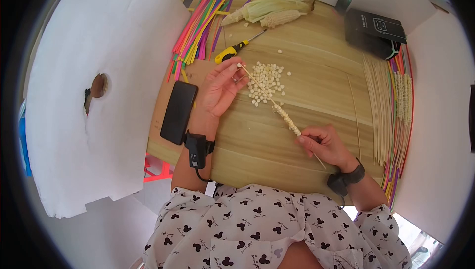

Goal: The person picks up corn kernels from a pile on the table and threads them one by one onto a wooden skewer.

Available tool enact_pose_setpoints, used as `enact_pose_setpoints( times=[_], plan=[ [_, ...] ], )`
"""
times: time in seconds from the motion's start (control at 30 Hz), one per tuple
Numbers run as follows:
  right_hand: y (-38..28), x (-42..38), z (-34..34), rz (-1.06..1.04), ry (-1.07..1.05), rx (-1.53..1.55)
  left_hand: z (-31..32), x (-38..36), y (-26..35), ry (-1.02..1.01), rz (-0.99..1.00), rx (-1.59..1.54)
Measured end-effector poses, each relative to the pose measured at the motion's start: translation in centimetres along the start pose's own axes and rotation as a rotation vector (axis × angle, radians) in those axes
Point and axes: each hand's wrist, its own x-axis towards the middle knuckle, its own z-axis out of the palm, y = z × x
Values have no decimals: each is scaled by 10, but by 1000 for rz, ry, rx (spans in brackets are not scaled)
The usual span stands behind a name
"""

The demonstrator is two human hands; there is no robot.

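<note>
My right hand [327, 144] grips a thin wooden skewer [256, 82] near its lower end, just below a row of threaded corn kernels [286, 117]. The skewer slants up to the left, its upper stretch bare. At its far tip, my left hand [220, 88] pinches a single pale corn kernel [240, 65] between thumb and fingertips, the kernel right at the point. Beneath the skewer, a loose pile of corn kernels [267, 78] is spread on the wooden table [307, 81].
Corn cobs with husks [277, 9] lie at the back, near a yellow screwdriver [231, 51] and coloured strips [200, 26]. A phone [179, 112] rests left. On the right are bare skewers [378, 111], filled skewers [403, 98] and a black box [376, 29].
</note>
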Motion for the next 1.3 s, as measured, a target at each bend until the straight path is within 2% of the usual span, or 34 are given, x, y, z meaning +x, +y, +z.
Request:
enact_pose_setpoints(
  times=[0.3, 0.37, 0.6, 0.97, 1.3],
  plan=[
    [2, 1, 2, 6, 7, -18, 3, -1, 4, -31, 12, 29],
    [2, 1, 2, -3, 10, -24, 6, -2, 6, 27, 3, 62],
    [2, 0, 1, 11, 12, -38, 4, 1, 2, 47, 30, 64],
    [-1, 1, 0, -11, 30, -85, 0, 2, 1, 39, 33, -16],
    [6, 1, 1, -5, 34, -23, 2, 3, 0, 34, 14, 23]
  ],
)
